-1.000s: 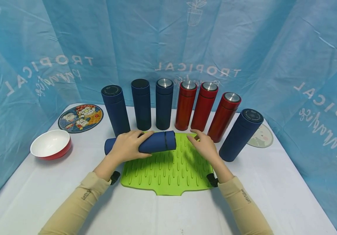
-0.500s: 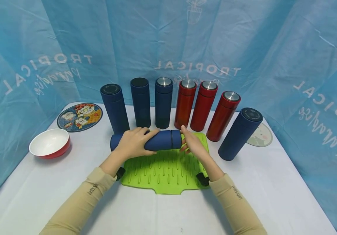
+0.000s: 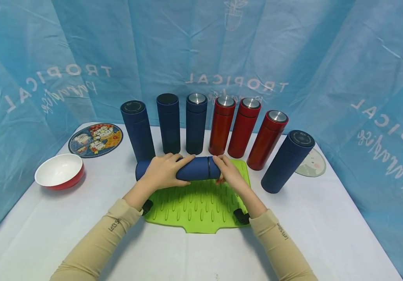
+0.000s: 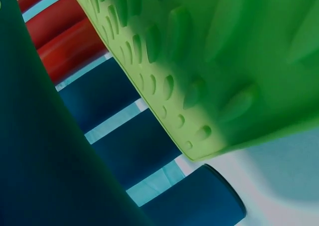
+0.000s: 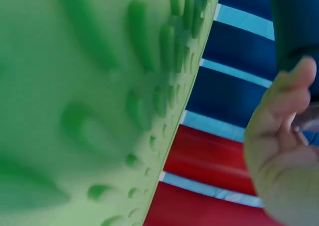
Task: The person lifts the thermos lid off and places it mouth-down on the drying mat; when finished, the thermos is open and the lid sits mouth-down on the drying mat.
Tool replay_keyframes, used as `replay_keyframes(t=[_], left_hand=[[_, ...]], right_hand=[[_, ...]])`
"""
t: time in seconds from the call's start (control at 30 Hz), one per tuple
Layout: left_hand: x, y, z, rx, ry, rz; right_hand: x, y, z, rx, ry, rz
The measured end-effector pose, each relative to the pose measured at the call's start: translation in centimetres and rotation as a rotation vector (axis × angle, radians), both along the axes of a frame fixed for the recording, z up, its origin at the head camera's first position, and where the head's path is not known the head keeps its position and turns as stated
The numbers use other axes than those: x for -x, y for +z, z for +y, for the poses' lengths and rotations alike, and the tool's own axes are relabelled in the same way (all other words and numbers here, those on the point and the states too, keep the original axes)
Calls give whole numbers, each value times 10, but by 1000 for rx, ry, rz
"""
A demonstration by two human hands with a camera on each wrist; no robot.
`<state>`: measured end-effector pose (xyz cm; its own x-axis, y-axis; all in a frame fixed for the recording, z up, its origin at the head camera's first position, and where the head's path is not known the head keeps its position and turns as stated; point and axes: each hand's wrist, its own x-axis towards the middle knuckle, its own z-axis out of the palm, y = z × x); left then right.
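Observation:
A blue thermos flask is held sideways over the back of the green ridged mat, its lid end to the right. My left hand grips the flask's body from above, thumb on the near side. At the lid end, my right hand holds the lid, with some fingertips hidden. The right wrist view shows that right hand with fingers curled at the lid. In the left wrist view the flask fills the left side, above the mat.
Behind the mat stand several upright flasks: blue ones on the left, red ones right of centre. Another blue flask stands at the right beside a pale round mat. A red-and-white bowl and a patterned round mat lie left.
My left hand has carried the flask slightly right. My right hand has moved left from beside it and taken hold of its lid end.

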<state>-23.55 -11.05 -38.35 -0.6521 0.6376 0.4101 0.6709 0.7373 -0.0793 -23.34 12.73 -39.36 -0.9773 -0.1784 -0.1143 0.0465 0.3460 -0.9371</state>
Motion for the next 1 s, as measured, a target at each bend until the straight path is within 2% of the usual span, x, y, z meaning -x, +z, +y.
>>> replay_keyframes(t=[0.1,0.23,0.43,0.6,0.73,0.83,1.0], left_hand=[[0,1,-1,17,-8,17],[0,2,-1,30,-21,40],[1,2,-1,29,-27,52],[1,5,-1,45,-4,25],[1,7,-2,55,-2,8],[1,8,-3,56,-12,11],[2,9,-4,45,-25,11]], right_hand=[[2,-3,3,73,62,-1],[5,-6,9,113,126,2],[6,-8,13,109,163,26],[4,-8,15,132,212,45],[0,-4,15,133,245,84],[-6,5,14,104,253,123],[-7,10,18,66,295,154]])
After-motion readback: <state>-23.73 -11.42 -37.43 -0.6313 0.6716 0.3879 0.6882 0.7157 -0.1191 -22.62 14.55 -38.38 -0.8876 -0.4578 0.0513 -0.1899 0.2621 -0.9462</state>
